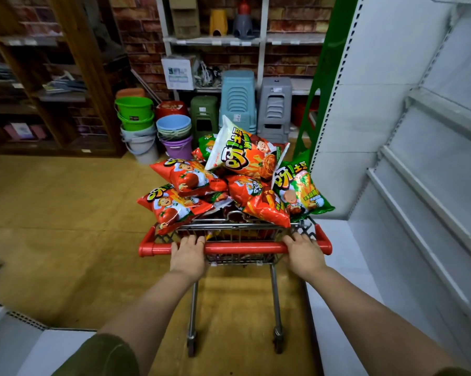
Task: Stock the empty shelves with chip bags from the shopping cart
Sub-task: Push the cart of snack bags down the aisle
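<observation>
red handle (242, 248) front and centre, and both hands are on it. left hand (188, 253) is wrapped over the bar towards its left end, right hand (303, 252) is wrapped over towards the right end, and the fingers on each side are curled down round the bar. just ahead of them the shopping cart (230, 227) is heaped well above its wire rim with chip bags (245, 158), mostly red and orange. one big bag lies tilted on top of the pile, and a green bag (303, 195) hangs over the right edge. white shelves (418, 191) run along the right, just beside the cart. straight ahead by the brick wall, stacked buckets (135, 112) and stacked plastic stools (237, 104) stand on the floor.
</observation>
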A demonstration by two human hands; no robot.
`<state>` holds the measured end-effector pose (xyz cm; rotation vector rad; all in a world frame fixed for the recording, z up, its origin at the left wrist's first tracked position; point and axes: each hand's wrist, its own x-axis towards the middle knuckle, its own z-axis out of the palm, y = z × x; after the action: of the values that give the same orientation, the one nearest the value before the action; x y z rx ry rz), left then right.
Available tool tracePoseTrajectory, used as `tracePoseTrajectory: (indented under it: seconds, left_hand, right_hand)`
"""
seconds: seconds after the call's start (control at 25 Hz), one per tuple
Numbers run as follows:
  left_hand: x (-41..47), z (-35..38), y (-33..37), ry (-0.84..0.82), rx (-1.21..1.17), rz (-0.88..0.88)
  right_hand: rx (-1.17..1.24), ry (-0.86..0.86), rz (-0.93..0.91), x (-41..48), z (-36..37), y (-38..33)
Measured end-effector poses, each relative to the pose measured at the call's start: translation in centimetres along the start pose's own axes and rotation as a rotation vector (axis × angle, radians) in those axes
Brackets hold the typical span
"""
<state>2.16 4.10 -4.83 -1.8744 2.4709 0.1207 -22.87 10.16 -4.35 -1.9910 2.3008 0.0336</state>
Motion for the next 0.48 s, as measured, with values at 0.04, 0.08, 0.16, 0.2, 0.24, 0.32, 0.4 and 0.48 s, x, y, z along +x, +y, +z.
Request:
tracePoseTrajectory:
  seconds: [0.04,0.08,0.16,0.2,0.24,0.32,0.4,0.48]
  left_hand:
    - [-1.0,0.1,-0.2,-0.006,0.009,0.013]
    - [-2.1,0.3,-0.5,-0.013,0.014,0.024]
    - [-5.2,1.0,-1.2,-0.019,0.006,0.044]
    - [-7.0,1.4,-1.7,-0.021,0.003,0.056]
    - [-8.8,1.7,-2.1,-0.024,-0.008,0.074]
    - [-13.4,2.1,-3.0,-0.053,-0.028,0.116]
    - [-15.3,2.4,-3.1,-0.066,-0.046,0.131]
    - [-19.0,2.2,-3.8,-0.1,-0.057,0.139]
  right_hand:
    - [0.011,0.006,0.009,-1.2,0.2,-0.4]
    - [0.016,0.017,0.019,-2.5,0.4,-0.8]
    - [0.003,0.035,0.035,-6.0,1.2,-1.6]
    - [-0.004,0.039,0.038,-7.9,1.6,-2.0]
    - [-0.001,0.035,0.043,-9.7,2.0,-2.3]
    - [0.027,-0.008,0.066,-14.3,2.6,-3.7]
    - [0.064,-0.008,0.08,-16.5,3.0,-3.9]
    - [0.085,-0.019,0.111,-20.6,3.3,-5.3]
